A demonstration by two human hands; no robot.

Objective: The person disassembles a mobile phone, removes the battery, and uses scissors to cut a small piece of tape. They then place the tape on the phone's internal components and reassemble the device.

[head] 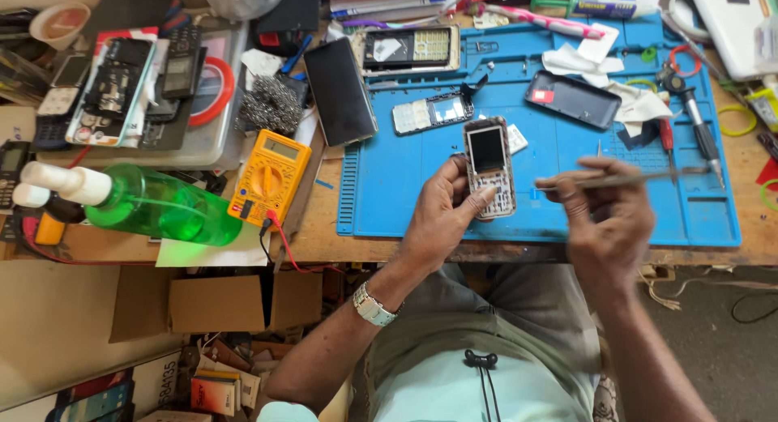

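My left hand (442, 211) holds a small keypad phone (489, 167) with its front cover off, upright over the blue work mat (389, 179). The thumb rests on the phone's bare keypad area. My right hand (604, 211) is closed on thin metal tweezers (640, 177), which lie level and point right, just beside the phone. A silver watch sits on my left wrist.
On the mat lie a phone frame (409, 49), a small board with screen (432, 112), a black back cover (573, 100), tissues and a screwdriver (689, 106). A black smartphone (340, 90), yellow multimeter (270, 175), green bottle (154, 203) and a tray of old phones (130, 82) stand left.
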